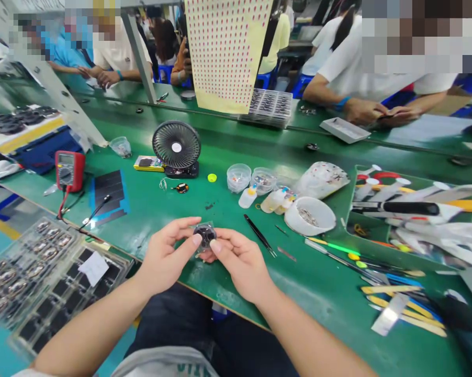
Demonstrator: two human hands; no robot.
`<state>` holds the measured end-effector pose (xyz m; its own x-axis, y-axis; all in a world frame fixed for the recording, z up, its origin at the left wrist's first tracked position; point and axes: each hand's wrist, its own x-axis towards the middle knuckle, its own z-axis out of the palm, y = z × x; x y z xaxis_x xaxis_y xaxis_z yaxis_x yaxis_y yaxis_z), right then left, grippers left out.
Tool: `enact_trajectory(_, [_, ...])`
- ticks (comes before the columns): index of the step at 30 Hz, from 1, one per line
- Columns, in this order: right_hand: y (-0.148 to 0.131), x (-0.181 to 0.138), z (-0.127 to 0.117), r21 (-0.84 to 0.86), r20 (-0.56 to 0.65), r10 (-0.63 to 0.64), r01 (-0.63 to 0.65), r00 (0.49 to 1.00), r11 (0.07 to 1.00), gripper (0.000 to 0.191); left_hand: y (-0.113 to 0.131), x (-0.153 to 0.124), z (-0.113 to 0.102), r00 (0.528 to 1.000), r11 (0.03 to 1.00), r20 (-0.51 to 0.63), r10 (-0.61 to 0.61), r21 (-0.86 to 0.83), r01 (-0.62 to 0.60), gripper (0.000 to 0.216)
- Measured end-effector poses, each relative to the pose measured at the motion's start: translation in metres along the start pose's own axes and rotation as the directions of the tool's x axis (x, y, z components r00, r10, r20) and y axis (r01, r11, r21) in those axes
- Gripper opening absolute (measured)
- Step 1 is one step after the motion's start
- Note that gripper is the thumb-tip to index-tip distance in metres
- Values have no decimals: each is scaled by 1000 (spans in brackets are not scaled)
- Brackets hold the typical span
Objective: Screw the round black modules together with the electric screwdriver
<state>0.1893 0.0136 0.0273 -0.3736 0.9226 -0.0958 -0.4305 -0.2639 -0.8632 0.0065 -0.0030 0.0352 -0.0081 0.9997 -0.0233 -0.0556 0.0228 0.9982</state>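
Between my two hands, above the bench's front edge, is a small dark round part with a clear, squarish edge [205, 235]; its exact kind I cannot make out. My left hand [169, 251] grips it from the left, thumb on its face. From the right, my right hand [239, 259] pinches it, thumb on its lower right. Fingers hide its underside. Black tweezers [259, 234] lie on the bench to the right of my hands. Farther back stands a black fan [177, 149], with a small round circuit board [181, 187] in front of it.
A red multimeter [70, 171] stands at left, near trays of parts [69, 293]. Plastic cups [238, 177], small bottles [247, 196] and a white bowl [322, 217] sit right of centre. A green tool bin [351, 209] is at right. Across the bench, people work.
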Motion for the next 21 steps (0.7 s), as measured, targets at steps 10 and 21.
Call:
enact_trajectory(10, [5,0,1,207,95,106,-124,990,971,43,0,-1,7,996,976,76,50,-213,-33,28])
enact_trajectory(21, [8,-1,5,201,59,113,-123,992,972,46,-2,-1,9,999,985,-31,6,-170,-12,33])
